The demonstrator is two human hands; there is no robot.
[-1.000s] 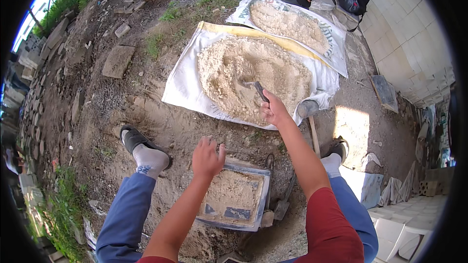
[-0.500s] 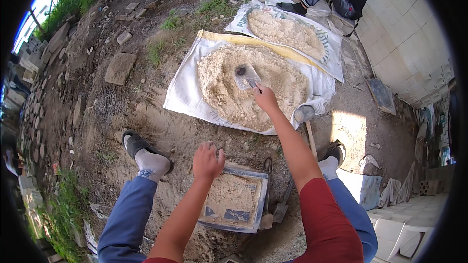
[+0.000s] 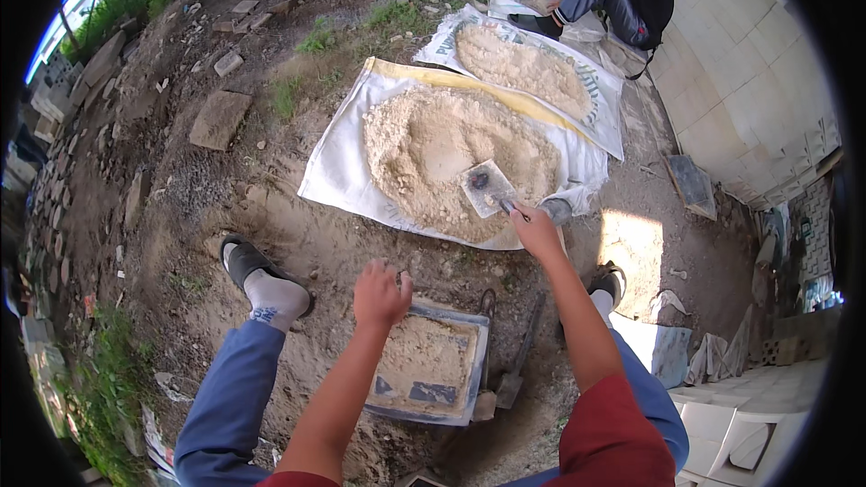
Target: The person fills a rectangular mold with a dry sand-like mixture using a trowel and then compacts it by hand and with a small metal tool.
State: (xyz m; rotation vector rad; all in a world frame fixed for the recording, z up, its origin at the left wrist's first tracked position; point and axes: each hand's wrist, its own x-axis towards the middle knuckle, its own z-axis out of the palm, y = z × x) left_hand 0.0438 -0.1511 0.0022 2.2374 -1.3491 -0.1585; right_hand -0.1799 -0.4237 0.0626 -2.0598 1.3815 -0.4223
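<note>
My right hand (image 3: 537, 231) is closed round the handle of a flat square trowel (image 3: 488, 188) with a dark patch on its blade. The blade is at the near right part of a pile of pale sandy material (image 3: 424, 131), which lies on a white sack sheet (image 3: 338, 167) with a yellow edge. Fingers slightly bent and apart, my empty left hand (image 3: 382, 292) hovers by the far left corner of a shallow rectangular tray (image 3: 481, 365). The same pale material covers much of the tray's dark bottom. Just behind my right hand shows the grey head of a mallet (image 3: 557, 211).
Another sandy pile (image 3: 523, 68) lies on a farther sack, where a person (image 3: 622, 4) in dark clothes sits. A small long-handled tool (image 3: 511, 386) is right of the tray. A stone slab (image 3: 221, 120) lies at left; a block wall (image 3: 749, 72) rises at right.
My right hand has drawn the trowel nearer and to the right, from the middle of the pile to its near right side. My left hand has hardly moved.
</note>
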